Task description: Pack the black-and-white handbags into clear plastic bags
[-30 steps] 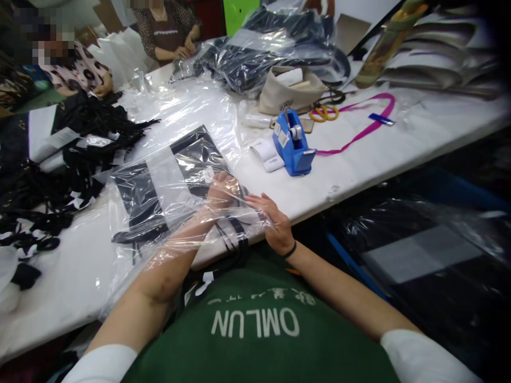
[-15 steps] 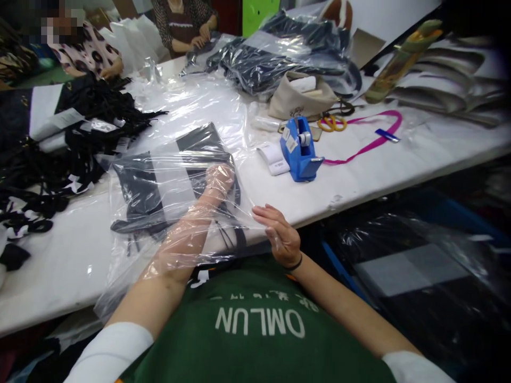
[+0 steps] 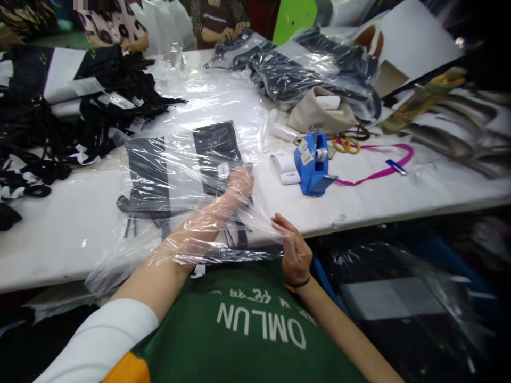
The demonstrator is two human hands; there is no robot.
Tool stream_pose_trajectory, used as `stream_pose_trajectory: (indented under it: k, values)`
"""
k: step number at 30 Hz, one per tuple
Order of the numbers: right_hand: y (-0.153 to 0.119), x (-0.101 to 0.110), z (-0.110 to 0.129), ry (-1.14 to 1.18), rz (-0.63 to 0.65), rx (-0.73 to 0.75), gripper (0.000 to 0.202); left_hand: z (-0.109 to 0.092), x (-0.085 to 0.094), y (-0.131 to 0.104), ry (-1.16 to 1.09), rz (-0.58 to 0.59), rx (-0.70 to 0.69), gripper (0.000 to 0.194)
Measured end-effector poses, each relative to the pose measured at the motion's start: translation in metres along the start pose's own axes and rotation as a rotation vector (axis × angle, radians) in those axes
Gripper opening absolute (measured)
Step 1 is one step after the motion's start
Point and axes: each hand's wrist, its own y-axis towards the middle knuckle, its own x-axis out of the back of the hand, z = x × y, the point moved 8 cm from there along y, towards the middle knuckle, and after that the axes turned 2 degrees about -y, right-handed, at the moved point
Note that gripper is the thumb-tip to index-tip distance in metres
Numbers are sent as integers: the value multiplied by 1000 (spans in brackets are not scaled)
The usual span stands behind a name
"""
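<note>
Clear plastic bag is draped over your left forearm, and you've got your left hand under the film, down by the right end of the black bundle. Those left fingers are curled in, but I can't tell if they're actually gripping anything. There's a small white tag just beside them.

Your right hand is near the table's front edge, fingers mostly straight, with the film stretched over to around your thumb. Can't tell whether you're pinching it or just spreading it. You've got a dark wristband on that side.

The bundle itself lies flat on your white table, under the plastic, with a pale band across its middle and some dark cords poking toward you.

Past your right hand there's a blue tape dispenser with a curled white paper touching or right beside it. Behind that you've got a beige pouch, yellow-handled scissors and a pink ribbon.

Off to your left sits a messy black heap. Across the table, a co-worker's hands are at the far end of a plastic-wrapped pile.
</note>
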Motion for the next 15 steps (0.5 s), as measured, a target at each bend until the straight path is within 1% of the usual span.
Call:
stream_pose_trajectory:
  k: [2, 5, 6, 8, 10, 12, 13, 14, 15]
  values:
    - [-3, 1, -2, -26, 7, -5, 36, -1, -1, 1, 18, 62, 17, 37]
    - [-11, 7, -9, -91, 47, -14, 35, -6, 6, -6, 20, 141, -9, 22]
    - [-14, 11, -13, -132, 64, -32, 34, -9, 11, -11, 9, 153, -36, 19]
    - [-20, 19, -24, -230, 109, -121, 34, -12, 25, -30, -21, 155, -103, 22]
    - [-27, 22, -35, -265, 221, -265, 38, -10, 42, -57, -52, 147, -175, 31]
    - [-36, 10, -37, -182, 407, -391, 50, 3, 58, -90, -94, 125, -233, 36]
    - [-39, -1, -32, -122, 508, -411, 51, 15, 66, -106, -121, 102, -236, 37]
    - [-39, -15, -24, -72, 590, -390, 48, 31, 73, -121, -148, 70, -214, 38]
    - [-36, -31, -13, -47, 644, -329, 43, 49, 79, -134, -167, 33, -168, 37]
